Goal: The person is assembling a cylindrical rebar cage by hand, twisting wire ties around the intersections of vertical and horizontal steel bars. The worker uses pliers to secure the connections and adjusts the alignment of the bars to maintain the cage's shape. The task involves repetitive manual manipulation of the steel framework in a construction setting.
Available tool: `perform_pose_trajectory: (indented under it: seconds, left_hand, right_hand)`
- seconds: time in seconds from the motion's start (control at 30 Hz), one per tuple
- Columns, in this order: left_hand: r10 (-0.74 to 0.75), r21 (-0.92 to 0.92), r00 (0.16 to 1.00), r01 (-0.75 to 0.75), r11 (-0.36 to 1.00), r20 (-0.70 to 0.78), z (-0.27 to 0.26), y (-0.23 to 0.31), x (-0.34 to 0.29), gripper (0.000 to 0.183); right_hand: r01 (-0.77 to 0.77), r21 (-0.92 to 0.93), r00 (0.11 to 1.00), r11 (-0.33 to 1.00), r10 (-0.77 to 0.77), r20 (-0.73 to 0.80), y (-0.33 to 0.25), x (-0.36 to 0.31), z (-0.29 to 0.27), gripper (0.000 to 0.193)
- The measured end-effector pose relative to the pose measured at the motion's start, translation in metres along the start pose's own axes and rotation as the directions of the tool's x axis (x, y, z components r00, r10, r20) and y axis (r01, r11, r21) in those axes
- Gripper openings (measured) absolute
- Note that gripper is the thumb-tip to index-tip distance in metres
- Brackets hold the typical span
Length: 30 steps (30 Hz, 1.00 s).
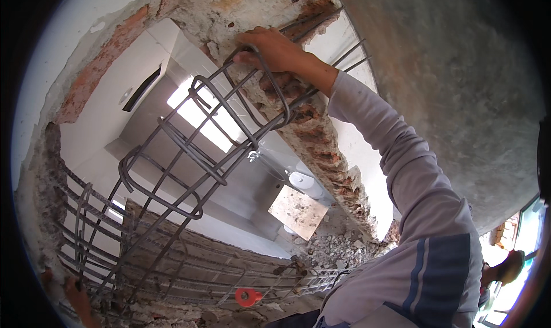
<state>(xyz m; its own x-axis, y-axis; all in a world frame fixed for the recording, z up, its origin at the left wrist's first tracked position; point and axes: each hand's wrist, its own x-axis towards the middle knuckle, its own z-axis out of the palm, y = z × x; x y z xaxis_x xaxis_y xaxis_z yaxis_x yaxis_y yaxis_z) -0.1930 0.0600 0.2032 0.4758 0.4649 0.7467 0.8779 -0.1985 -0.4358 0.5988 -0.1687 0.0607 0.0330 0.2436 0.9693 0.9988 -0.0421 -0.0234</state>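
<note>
My right hand (275, 49) reaches up to the top of a steel rebar cage (230, 110). Its fingers are wrapped round the bars at the upper end, beside a bent stirrup. The cage slants from the hand down to the lower left, with long bars tied through several rectangular stirrups. Its lower end runs among other rebar (94, 230), where I cannot tell whether the two touch. My left hand cannot be made out. A reddish-brown shape (77, 299) at the lower left edge could be skin or brick.
Broken masonry (321, 144) with exposed brick runs below my right forearm. A grey wall (447, 70) rises at the right. Through the opening, a white toilet (301, 180), a stained board (298, 210) and rubble (338, 250) show. A red round object (248, 296) sits near the bottom.
</note>
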Motion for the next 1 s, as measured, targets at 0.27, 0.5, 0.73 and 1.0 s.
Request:
perform_pose_trajectory:
  seconds: [0.27, 0.5, 0.73, 1.0]
  left_hand:
    - [-0.012, 0.056, 1.000, 0.012, 0.998, -0.012, -0.008, 0.005, 0.000, 0.024]
    - [-0.066, -0.034, 0.998, 0.066, 0.997, -0.003, 0.010, -0.014, 0.002, 0.027]
    - [-0.016, 0.155, 0.998, 0.006, 0.988, 0.064, 0.030, -0.051, 0.013, 0.036]
    - [0.022, 0.059, 1.000, -0.022, 0.998, 0.005, 0.015, -0.056, 0.005, 0.031]
  right_hand:
    - [-0.110, -0.022, 0.896, 0.994, 0.109, 0.430, -0.004, 0.022, -0.014, 0.060]
    - [0.000, 0.046, 0.946, 0.999, -0.015, 0.323, 0.052, 0.017, -0.027, 0.066]
    - [0.048, -0.081, 0.991, 0.996, -0.037, 0.129, 0.057, 0.010, -0.038, 0.063]
    - [-0.024, -0.027, 0.998, 0.999, 0.025, 0.049, 0.047, 0.007, -0.014, 0.052]
